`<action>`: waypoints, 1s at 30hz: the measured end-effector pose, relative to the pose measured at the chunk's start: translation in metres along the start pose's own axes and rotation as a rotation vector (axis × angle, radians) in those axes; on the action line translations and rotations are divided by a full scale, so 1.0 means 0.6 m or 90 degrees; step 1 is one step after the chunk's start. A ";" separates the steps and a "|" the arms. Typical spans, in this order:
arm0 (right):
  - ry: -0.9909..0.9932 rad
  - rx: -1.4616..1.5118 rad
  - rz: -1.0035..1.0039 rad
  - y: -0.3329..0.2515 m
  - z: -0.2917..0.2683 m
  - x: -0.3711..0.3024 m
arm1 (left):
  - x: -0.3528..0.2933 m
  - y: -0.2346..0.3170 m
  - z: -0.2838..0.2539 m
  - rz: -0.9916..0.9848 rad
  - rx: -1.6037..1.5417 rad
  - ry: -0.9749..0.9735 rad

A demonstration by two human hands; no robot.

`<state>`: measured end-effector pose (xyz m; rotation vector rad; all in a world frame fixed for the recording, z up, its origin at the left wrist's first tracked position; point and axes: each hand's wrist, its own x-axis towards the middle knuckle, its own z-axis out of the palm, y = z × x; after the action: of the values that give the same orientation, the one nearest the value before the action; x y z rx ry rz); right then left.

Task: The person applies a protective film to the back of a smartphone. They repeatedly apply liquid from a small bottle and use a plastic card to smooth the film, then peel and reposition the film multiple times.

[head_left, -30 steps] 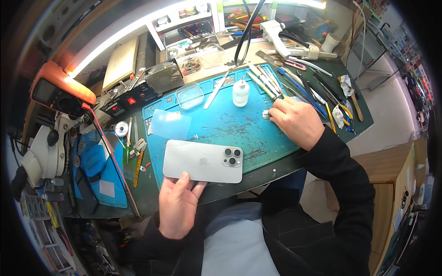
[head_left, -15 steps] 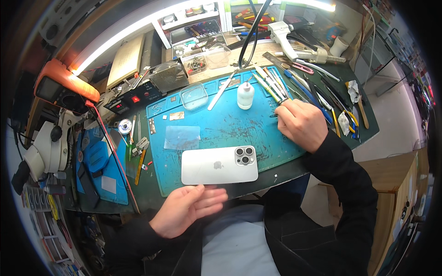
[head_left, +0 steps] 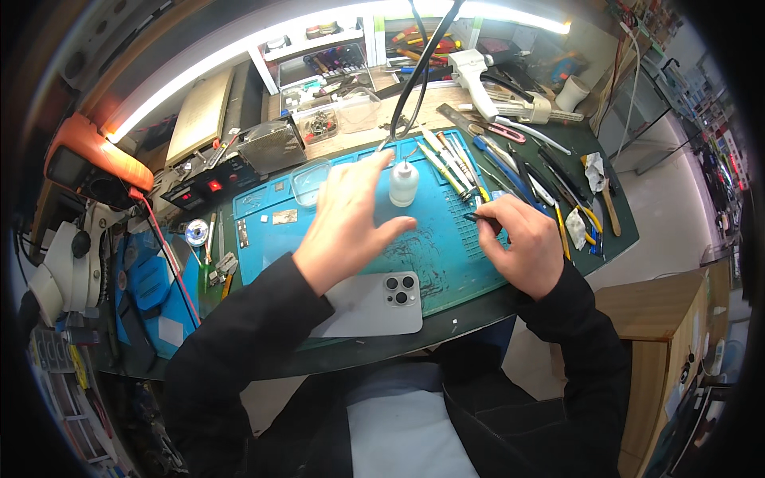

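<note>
My left hand (head_left: 351, 219) reaches over the blue work mat (head_left: 434, 275), open, with fingers stretched and thumb apart. Its thumb side faces a small clear squeeze bottle (head_left: 403, 186) standing upright, and I see no contact between them. Below that wrist lies a silver smartphone (head_left: 370, 315), its back with three lenses facing up; my forearm hides its left end. At the mat's right side my right hand (head_left: 522, 243) is closed in a pinch. A thin dark tip (head_left: 476, 217) pokes out of its fingers, too little to name. Tweezers and pen-like tools (head_left: 454, 167) lie just beyond.
A clear lidless box (head_left: 309, 183) sits on the mat behind my left hand. Pliers and screwdrivers (head_left: 574, 199) crowd the bench's right side. An orange multimeter (head_left: 96, 163) and a solder spool (head_left: 197, 232) are at the left. Black cables (head_left: 422, 64) hang over the back.
My left hand has moved up from beside the phone's near edge to the bottle, fingers spreading. My right hand has drawn slightly nearer, with the dark tip in its pinch. The whole view has shifted.
</note>
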<state>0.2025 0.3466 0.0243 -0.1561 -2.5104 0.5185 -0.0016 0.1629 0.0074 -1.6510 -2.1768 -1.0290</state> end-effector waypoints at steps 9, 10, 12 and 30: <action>-0.113 0.198 0.004 -0.063 0.022 0.005 | -0.051 0.004 -0.134 -0.205 -0.240 -0.075; -0.126 0.222 -0.017 -0.074 0.036 0.010 | -0.079 0.008 -0.170 -0.239 -0.217 -0.080; -0.134 0.221 -0.077 -0.096 0.073 0.023 | -0.141 0.004 -0.195 -0.297 -0.236 0.004; -0.199 0.147 -0.207 -0.124 0.160 0.073 | -0.301 -0.012 -0.177 -0.330 -0.185 0.109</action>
<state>0.1131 0.2561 0.0024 0.4455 -2.6715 0.7354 0.0295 -0.0428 -0.0188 -1.0462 -2.4850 -1.6207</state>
